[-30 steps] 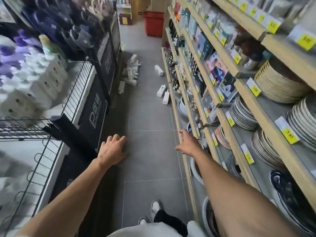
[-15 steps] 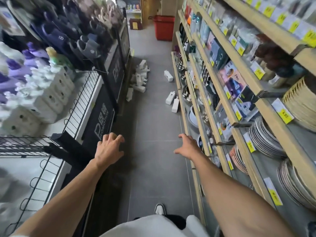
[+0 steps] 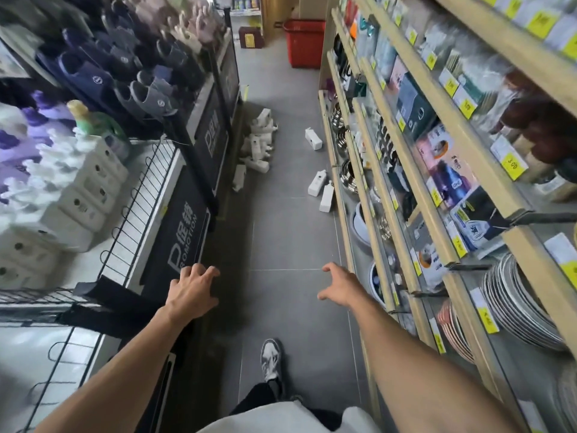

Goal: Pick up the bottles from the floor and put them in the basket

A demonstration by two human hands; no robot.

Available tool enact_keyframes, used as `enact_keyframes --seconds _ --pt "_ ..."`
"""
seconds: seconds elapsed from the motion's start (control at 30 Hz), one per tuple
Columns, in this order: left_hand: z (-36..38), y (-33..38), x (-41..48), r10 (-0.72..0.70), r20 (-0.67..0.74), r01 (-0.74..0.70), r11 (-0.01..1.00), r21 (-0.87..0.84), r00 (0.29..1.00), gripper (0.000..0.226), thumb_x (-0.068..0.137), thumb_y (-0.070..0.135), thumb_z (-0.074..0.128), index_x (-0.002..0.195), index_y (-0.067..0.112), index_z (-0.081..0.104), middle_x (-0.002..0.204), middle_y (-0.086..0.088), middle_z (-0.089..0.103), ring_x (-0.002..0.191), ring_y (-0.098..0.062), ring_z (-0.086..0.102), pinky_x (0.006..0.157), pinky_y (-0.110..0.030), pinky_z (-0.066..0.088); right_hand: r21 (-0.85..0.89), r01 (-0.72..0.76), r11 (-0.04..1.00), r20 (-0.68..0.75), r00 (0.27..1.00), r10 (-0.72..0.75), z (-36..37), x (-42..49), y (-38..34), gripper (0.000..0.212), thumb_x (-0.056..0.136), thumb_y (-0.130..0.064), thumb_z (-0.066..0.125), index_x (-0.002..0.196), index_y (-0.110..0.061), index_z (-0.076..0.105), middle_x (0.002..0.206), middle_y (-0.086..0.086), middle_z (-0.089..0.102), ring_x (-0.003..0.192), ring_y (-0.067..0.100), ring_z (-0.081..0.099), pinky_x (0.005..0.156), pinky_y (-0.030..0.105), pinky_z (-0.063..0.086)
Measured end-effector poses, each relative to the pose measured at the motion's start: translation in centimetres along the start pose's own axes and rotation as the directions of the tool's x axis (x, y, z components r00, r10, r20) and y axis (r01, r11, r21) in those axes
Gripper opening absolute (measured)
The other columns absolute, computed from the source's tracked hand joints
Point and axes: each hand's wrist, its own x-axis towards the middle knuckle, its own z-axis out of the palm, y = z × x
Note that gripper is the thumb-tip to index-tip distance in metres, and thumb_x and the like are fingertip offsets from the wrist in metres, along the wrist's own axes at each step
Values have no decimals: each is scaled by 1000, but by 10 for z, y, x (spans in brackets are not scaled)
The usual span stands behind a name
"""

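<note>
At the left edge of the frame a wire rack [image 3: 137,210] holds shelved white bottles, fronted by a black promotion board [image 3: 184,242]. Just right of that board, in the lower middle, the left hand [image 3: 190,292] reaches forward with fingers loosely spread and slightly curled, holding nothing; whether it touches the board I cannot tell. Further up, at centre, a pile of white bottles [image 3: 259,142] lies on the grey floor [image 3: 290,307] against the foot of the left display. Right of the pile a single bottle [image 3: 313,139] lies alone. Below it two bottles [image 3: 317,184] lie side by side near the base of the right-hand shelving [image 3: 437,189]. The red basket [image 3: 304,42] stands at top centre, at the far end of the aisle, well apart from both hands. The right hand [image 3: 340,287] is out in front too, fingers wide and relaxed, empty.

By my reading the step in hand is the approach: nothing is picked up yet. The next move calls for walking up the aisle, bending low, and closing a hand round the nearest of the pair.
</note>
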Motion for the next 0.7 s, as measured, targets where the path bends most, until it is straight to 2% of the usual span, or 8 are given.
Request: enact_keyframes --seconds 0.2,0.33,0.47,0.57,0.7 --pt "-23 12 71 91 -22 -91 996 -9 996 70 80 40 74 141 36 40 138 1 40 131 -29 34 99 -48 42 13 -20 1000 -51 999 20 -34 48 -25 74 82 -22 82 146 -22 44 147 7 48 128 29 52 103 43 48" --pt "-38 17 121 108 14 -107 993 -44 994 72 80 41 73 142 36 38 140 1 38 134 -29 31 101 -48 41 -1 -46 999 -45 998 46 -57 81 -42 74 84 -21 81 147 -22 43 149 6 46 129 27 52 104 44 48" --pt "-54 14 172 130 26 -128 990 -64 991 75 80 40 74 145 36 36 144 0 36 135 -28 31 103 -48 40 -22 -63 998 -66 996 61 -81 117 -59 74 84 -21 81 147 -23 43 146 5 49 118 24 58 98 39 51" --pt "-69 4 211 170 -5 -170 986 0 985 79 79 41 75 147 34 35 145 0 37 139 -25 30 107 -44 38 -7 -65 998 -90 994 64 -98 146 -75 75 84 -21 82 148 -23 43 147 6 49 124 26 56 98 37 50" --pt "-96 -4 261 219 -90 -212 973 87 971 81 77 39 76 148 31 37 143 -1 41 139 -24 30 110 -43 36 39 -76 996 -123 989 80 -127 184 -92 76 85 -18 81 150 -21 42 147 9 49 127 28 55 105 44 49"
